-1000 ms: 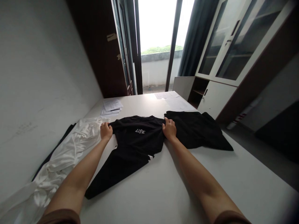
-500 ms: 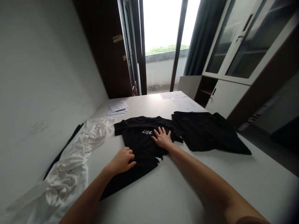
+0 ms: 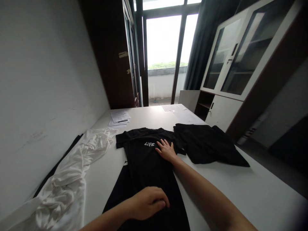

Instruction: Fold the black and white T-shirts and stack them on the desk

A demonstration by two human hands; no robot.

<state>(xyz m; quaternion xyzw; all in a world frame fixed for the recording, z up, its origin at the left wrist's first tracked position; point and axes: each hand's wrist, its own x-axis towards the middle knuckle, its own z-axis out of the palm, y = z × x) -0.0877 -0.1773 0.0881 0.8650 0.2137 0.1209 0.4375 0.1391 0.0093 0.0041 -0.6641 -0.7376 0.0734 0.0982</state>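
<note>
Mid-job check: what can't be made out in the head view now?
In the head view:
Shirt: near end cut off by the bottom edge.
Left hand: some fingertips hidden by the hand itself; grip unclear.
Fabric under right hand: hidden by that hand.
Papers: writing too small.
Dark cloth: partly hidden by white cloth.

The black short-sleeved T-shirt lies spread on the white desk, neckline toward the far end, both sleeves out to the sides. Small white lettering marks its chest. The body looks mostly smooth. Toward the near end the black cloth widens; whether that is all one garment is unclear.
</note>
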